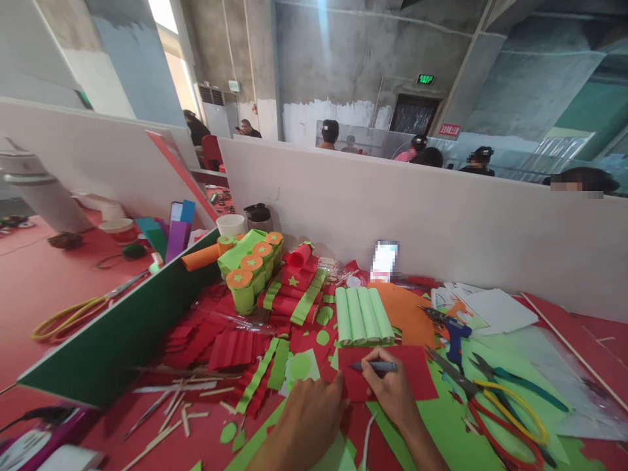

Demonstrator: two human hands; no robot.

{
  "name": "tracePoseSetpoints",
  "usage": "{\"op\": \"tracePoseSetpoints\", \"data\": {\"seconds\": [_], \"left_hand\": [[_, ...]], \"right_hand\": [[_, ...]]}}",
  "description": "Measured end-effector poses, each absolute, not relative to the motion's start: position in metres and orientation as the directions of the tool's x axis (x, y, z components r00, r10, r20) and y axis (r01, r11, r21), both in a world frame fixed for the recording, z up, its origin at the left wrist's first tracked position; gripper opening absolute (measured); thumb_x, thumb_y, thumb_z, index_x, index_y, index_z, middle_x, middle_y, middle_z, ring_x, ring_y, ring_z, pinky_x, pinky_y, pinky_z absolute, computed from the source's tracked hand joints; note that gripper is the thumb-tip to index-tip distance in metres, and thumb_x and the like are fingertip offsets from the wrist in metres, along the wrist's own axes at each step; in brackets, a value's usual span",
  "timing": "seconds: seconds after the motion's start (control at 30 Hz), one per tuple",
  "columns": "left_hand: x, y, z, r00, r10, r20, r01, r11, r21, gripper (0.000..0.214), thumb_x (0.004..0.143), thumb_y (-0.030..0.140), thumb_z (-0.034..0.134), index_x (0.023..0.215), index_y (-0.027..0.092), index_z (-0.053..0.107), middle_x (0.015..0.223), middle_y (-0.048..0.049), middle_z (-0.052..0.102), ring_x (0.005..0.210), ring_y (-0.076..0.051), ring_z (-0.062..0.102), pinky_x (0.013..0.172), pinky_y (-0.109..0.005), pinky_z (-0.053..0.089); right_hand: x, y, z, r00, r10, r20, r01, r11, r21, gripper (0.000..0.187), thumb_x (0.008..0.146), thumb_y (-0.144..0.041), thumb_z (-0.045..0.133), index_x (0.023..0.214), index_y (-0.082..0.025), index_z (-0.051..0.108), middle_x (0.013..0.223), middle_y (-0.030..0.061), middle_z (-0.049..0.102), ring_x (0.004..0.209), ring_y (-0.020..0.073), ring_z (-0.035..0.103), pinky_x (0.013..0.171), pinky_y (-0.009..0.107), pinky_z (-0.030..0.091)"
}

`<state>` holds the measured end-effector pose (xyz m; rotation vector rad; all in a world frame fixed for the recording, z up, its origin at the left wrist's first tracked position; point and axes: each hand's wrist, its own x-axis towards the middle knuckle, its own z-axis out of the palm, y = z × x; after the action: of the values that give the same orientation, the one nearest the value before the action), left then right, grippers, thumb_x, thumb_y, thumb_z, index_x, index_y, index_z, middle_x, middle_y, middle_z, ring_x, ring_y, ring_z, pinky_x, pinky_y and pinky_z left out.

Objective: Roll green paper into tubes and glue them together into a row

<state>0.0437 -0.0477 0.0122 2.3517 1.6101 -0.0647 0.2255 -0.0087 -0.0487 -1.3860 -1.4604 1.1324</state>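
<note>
My right hand (395, 392) grips a dark grey-blue marker (385, 366), its tip at the left part of a red paper sheet (417, 369). My left hand (314, 409) is closed at the sheet's left edge, pressing it down; most of its fingers are hidden beneath the back of the hand. Just beyond the sheet lies a row of pale green paper rolls (363, 317). Left of my left hand are a pleated red strip with a green band (258, 379) and a round green cut-out (299, 367) on pale paper.
Scissors (466, 383), pliers (520, 383) and a blue glue gun (456, 333) lie to the right. Several green rolls with orange star-marked tops (251, 263) stand at back left. A green divider (127, 333) and a white partition (314, 196) border the table. Wooden sticks (169, 412) lie front left.
</note>
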Motion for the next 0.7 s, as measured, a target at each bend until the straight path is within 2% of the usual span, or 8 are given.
{"op": "tracePoseSetpoints", "data": {"seconds": [0.23,0.53,0.7], "left_hand": [[0.0422,-0.0481,0.0048,0.397,0.904,-0.157,0.908,-0.361,0.214,0.031,0.094,0.026,0.042,0.118,0.017,0.059,0.083,-0.0124,0.071,0.079,-0.032,0.069,0.070,-0.044,0.052],[0.0426,-0.0460,0.0043,0.382,0.908,-0.169,0.913,-0.344,0.219,0.031,0.095,0.028,0.040,0.116,0.018,0.060,0.085,-0.0132,0.071,0.081,-0.031,0.069,0.073,-0.044,0.051],[0.0413,-0.0459,0.0081,0.379,0.904,-0.199,0.912,-0.328,0.246,0.029,0.094,0.028,0.040,0.113,0.018,0.060,0.087,-0.0135,0.071,0.083,-0.032,0.069,0.073,-0.044,0.051]], "right_hand": [[0.2209,-0.0065,-0.0436,-0.127,0.992,0.005,0.305,0.044,-0.951,0.030,0.084,-0.048,0.060,0.082,-0.019,0.062,0.064,0.0018,0.063,0.055,0.0153,0.057,0.050,0.022,0.043],[0.2204,-0.0066,-0.0392,-0.145,0.989,0.025,0.389,0.080,-0.918,0.025,0.083,-0.043,0.062,0.084,-0.018,0.066,0.060,0.0003,0.061,0.054,0.0151,0.054,0.050,0.022,0.041],[0.2211,-0.0058,-0.0400,-0.126,0.991,0.050,0.386,0.095,-0.918,0.023,0.083,-0.041,0.062,0.076,-0.019,0.061,0.060,-0.0007,0.059,0.053,0.0147,0.055,0.048,0.021,0.040]]}}
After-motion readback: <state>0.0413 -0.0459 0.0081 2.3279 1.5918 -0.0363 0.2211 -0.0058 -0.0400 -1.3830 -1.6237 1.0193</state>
